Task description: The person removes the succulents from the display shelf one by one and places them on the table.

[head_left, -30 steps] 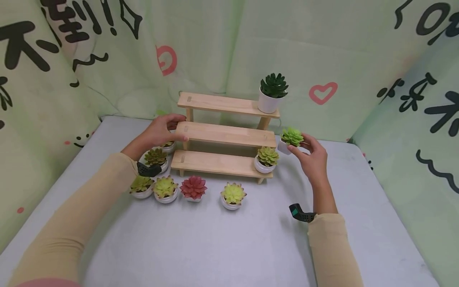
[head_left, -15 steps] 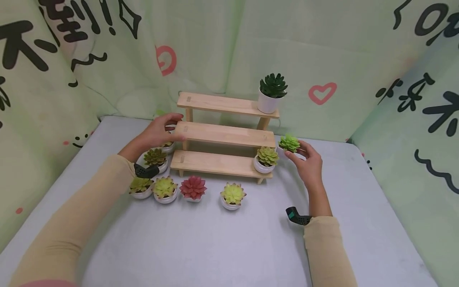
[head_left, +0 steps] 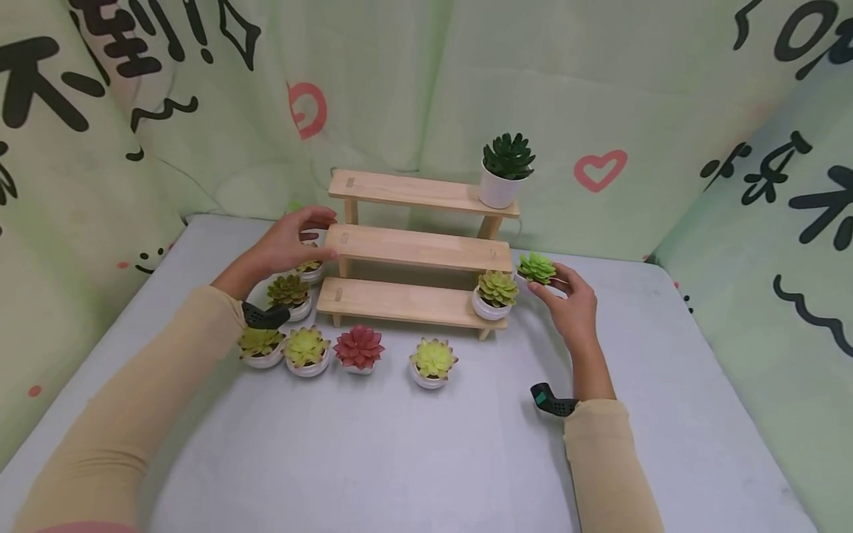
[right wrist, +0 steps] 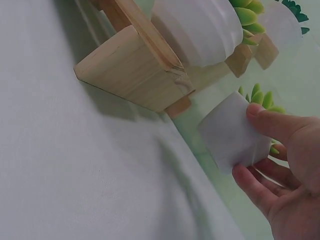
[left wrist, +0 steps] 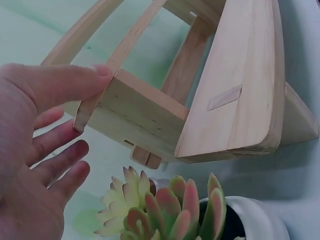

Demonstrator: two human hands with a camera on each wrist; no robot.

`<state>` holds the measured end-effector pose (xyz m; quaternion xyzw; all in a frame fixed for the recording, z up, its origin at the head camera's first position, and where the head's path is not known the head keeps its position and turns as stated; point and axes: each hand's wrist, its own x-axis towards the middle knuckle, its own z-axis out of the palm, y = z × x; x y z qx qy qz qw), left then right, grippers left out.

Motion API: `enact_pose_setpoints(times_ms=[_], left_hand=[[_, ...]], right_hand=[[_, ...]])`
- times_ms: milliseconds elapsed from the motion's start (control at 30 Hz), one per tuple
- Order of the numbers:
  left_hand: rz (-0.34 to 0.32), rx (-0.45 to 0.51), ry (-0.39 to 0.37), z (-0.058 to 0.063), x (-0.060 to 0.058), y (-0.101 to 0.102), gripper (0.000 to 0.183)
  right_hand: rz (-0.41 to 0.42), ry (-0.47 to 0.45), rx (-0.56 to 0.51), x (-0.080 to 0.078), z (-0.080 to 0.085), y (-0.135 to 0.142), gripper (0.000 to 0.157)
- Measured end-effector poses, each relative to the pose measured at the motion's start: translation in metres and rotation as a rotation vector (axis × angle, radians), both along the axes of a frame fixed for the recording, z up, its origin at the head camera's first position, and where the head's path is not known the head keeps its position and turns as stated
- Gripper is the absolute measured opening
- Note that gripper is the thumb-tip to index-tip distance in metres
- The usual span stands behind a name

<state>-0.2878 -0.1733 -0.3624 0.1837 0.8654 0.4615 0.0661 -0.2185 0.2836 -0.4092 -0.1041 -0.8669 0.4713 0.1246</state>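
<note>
My right hand [head_left: 574,300] pinches a small white pot [right wrist: 235,132] with a bright green succulent [head_left: 536,268], held off the right end of the three-tier wooden stand [head_left: 420,248]. In the right wrist view the pot is tilted, thumb on one side and fingers on the other. My left hand [head_left: 289,240] is at the stand's left end, fingers loosely extended. In the left wrist view its thumb [left wrist: 75,85] overlaps a shelf's edge, while other fingertips [left wrist: 77,170] hang apart from the wood. A yellow-green succulent [head_left: 496,289] sits at the bottom shelf's right end.
A dark green potted succulent [head_left: 509,159] stands at the top shelf's right end. Several potted succulents are on the white table [head_left: 400,459], among them a red one [head_left: 360,348] and a yellow-green one [head_left: 433,360] in front. A printed curtain [head_left: 373,89] hangs behind.
My right hand has moved slightly left and lower with the bright green succulent, closer to the stand. My left hand has shifted a little left along the stand's end.
</note>
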Motion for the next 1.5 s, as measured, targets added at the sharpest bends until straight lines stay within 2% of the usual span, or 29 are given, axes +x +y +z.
enact_pose_setpoints(times_ms=[367, 900, 1500], left_hand=[[-0.005, -0.003, -0.014, 0.000, -0.001, 0.001, 0.062], [-0.024, -0.003, -0.028, 0.003, -0.001, 0.000, 0.061], [-0.014, -0.012, -0.034, 0.002, -0.001, 0.000, 0.063]], right_hand=[[0.003, -0.040, 0.012, -0.003, -0.008, 0.004, 0.066], [0.060, -0.088, 0.035, -0.002, -0.016, 0.005, 0.069], [0.111, -0.013, 0.042, -0.004, -0.004, 0.000, 0.069]])
